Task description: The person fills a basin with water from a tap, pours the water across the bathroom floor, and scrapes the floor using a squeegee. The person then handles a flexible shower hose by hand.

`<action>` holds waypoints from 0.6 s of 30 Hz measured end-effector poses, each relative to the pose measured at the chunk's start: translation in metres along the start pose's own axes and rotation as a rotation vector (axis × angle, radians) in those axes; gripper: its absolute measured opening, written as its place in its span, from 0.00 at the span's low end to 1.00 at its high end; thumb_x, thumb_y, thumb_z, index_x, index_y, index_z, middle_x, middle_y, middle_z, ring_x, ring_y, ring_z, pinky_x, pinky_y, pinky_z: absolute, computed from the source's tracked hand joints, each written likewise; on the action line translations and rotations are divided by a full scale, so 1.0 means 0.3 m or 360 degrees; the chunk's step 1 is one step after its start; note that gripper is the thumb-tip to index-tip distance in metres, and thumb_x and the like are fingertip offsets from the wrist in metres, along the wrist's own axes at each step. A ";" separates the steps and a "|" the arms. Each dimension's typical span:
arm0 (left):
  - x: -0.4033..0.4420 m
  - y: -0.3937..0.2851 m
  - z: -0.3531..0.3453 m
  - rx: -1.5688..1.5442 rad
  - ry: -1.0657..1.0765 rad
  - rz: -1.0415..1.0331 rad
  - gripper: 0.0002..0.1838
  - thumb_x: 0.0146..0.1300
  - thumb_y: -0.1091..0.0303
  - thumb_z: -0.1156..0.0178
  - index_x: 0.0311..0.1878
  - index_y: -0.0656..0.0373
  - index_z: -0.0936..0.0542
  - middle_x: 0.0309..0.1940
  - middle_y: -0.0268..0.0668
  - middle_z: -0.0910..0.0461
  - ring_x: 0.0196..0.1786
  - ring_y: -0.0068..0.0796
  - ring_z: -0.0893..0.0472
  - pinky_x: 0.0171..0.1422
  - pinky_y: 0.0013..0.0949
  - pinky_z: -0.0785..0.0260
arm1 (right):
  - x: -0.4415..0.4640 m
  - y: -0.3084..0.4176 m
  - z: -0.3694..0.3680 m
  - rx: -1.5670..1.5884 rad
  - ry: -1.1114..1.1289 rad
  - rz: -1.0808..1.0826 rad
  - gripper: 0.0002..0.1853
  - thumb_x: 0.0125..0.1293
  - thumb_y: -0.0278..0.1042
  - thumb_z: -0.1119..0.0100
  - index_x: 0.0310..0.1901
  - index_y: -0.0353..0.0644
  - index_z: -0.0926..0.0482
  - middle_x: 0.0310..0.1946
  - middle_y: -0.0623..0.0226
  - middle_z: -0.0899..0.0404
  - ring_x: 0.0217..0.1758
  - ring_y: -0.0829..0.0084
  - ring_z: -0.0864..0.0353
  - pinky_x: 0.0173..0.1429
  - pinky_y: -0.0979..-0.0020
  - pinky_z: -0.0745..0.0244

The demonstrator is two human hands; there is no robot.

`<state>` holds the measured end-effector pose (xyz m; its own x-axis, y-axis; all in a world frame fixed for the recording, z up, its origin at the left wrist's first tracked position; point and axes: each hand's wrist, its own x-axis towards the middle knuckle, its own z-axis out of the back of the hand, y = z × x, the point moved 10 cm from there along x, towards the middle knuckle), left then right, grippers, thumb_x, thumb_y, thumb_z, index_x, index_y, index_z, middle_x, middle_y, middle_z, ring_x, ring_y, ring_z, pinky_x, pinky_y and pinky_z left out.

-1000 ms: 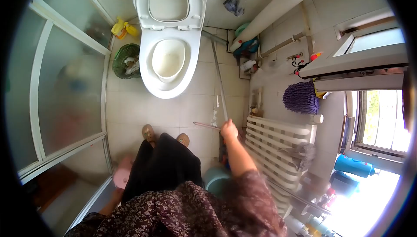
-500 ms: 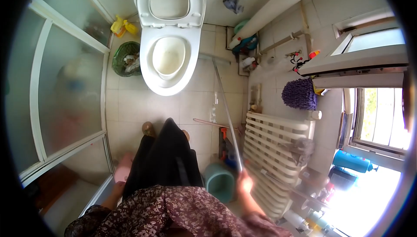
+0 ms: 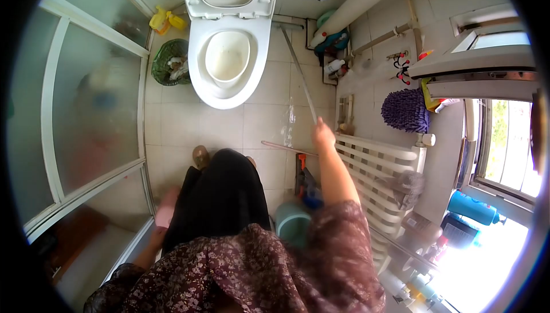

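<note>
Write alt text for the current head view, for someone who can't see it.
A person's right hand grips a long pole angled over a tiled floor, beside a white toilet. The left hand is low by a pink object; its grip is unclear.

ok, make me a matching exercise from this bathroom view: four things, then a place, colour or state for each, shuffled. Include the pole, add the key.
Things
1. long pole
2. waste basket
3. shaggy mitt
4. bucket

Descriptions
A. purple
B. near the black trousers
C. gripped by the right hand
D. has pale crumpled stuff inside

Pairs: 1-C, 2-D, 3-A, 4-B
</note>
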<state>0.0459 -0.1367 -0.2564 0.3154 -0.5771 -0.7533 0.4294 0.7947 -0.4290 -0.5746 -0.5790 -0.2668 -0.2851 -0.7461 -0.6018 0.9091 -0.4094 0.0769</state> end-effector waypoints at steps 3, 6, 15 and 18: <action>-0.016 -0.147 -0.018 0.0239 0.0364 0.0209 0.16 0.52 0.62 0.52 0.31 0.67 0.25 0.28 0.47 0.25 0.34 0.38 0.26 0.38 0.35 0.36 | -0.234 -0.182 -0.133 0.0033 -0.0042 0.0069 0.22 0.59 0.43 0.67 0.55 0.49 0.44 0.38 0.52 0.28 0.41 0.55 0.29 0.44 0.60 0.33; -0.002 -0.163 -0.014 0.0328 0.0241 0.0099 0.15 0.52 0.62 0.53 0.29 0.68 0.25 0.25 0.49 0.26 0.32 0.39 0.26 0.36 0.35 0.36 | -0.550 -0.373 -0.246 -0.0123 -0.0038 0.0037 0.22 0.58 0.39 0.62 0.55 0.50 0.46 0.25 0.56 0.26 0.27 0.55 0.27 0.30 0.57 0.33; 0.136 -0.108 -0.046 0.0291 0.0293 -0.0194 0.14 0.53 0.63 0.54 0.34 0.65 0.28 0.31 0.49 0.28 0.36 0.41 0.27 0.40 0.35 0.37 | -1.322 -0.593 -0.192 0.0010 -0.0028 -0.0373 0.18 0.56 0.42 0.55 0.51 0.60 0.35 0.20 0.54 0.26 0.22 0.54 0.27 0.28 0.58 0.31; 0.251 -0.205 -0.149 0.0419 0.0301 -0.0366 0.14 0.54 0.64 0.54 0.40 0.63 0.30 0.37 0.48 0.29 0.41 0.41 0.29 0.44 0.35 0.38 | -1.304 -0.555 -0.121 0.0086 -0.0095 -0.0412 0.17 0.56 0.37 0.54 0.50 0.58 0.34 0.18 0.57 0.27 0.21 0.55 0.27 0.26 0.60 0.31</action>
<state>0.0055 -0.2207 -0.3090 0.0346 -0.6699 -0.7416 0.6809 0.5590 -0.4732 -0.6033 -0.1999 -0.0730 -0.5247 -0.6420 -0.5591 0.7867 -0.6166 -0.0303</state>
